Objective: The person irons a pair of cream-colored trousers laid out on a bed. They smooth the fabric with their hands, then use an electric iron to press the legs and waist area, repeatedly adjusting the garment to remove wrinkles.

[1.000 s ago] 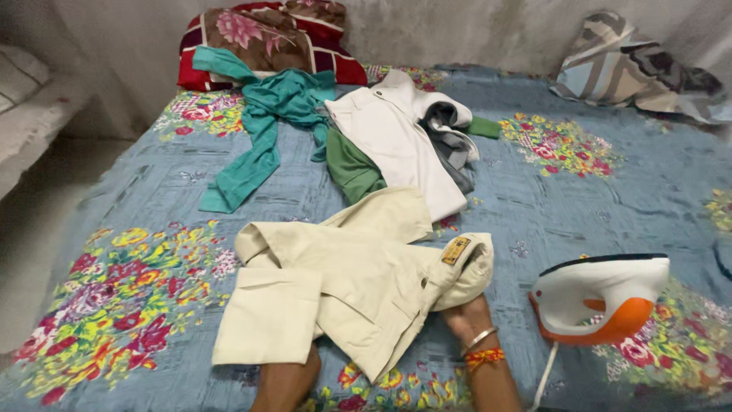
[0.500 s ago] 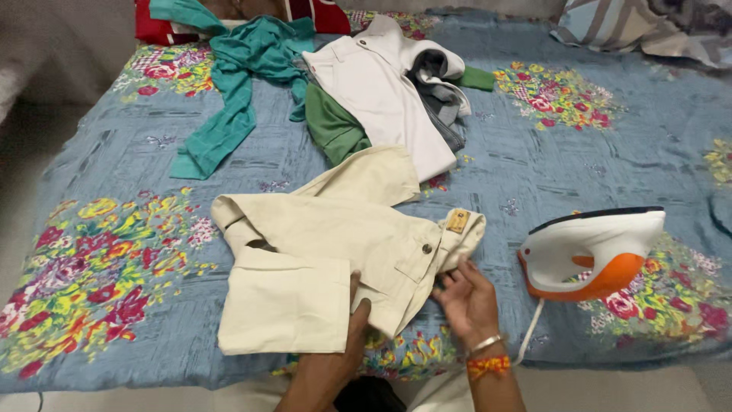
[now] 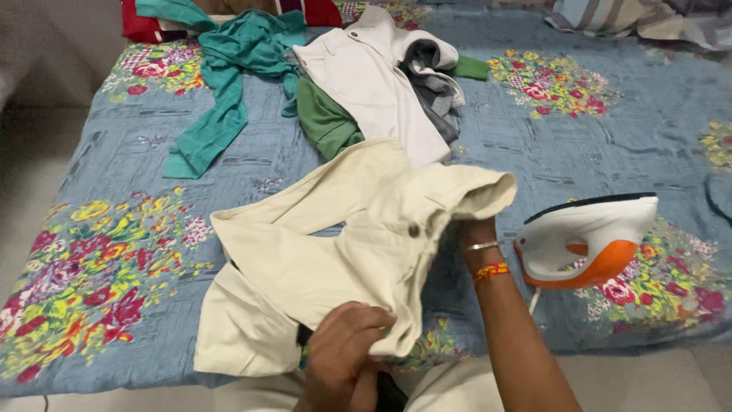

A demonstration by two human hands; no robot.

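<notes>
While the cream trousers (image 3: 328, 252) lay half-lifted over the near edge of the bed (image 3: 122, 175), both of the person's hands were on them. The left hand (image 3: 347, 347) sat at the lower edge of the cloth, its grip pressed together and pinching a fold of the fabric near the hem. The right hand (image 3: 474, 229) was mostly hidden up inside the raised waistband end, only the wrist with its bangle and red-and-yellow thread showing, so how its grip stood could not be told. The button on the waistband faced the camera, and one leg trailed back across the blue floral sheet toward the heap of clothes (image 3: 366, 84), a white garment, a green one and a grey one, with a teal scarf (image 3: 221, 99) just to the side.

To do this straightening well, it seemed best to draw the cloth taut between the two hands, line the seams up, and lay the legs flat without trapping creases. The white and orange iron (image 3: 587, 240) rested on the sheet just beside the right forearm, so the arm and the loose fabric were better kept from brushing its soleplate or snagging its cord.
</notes>
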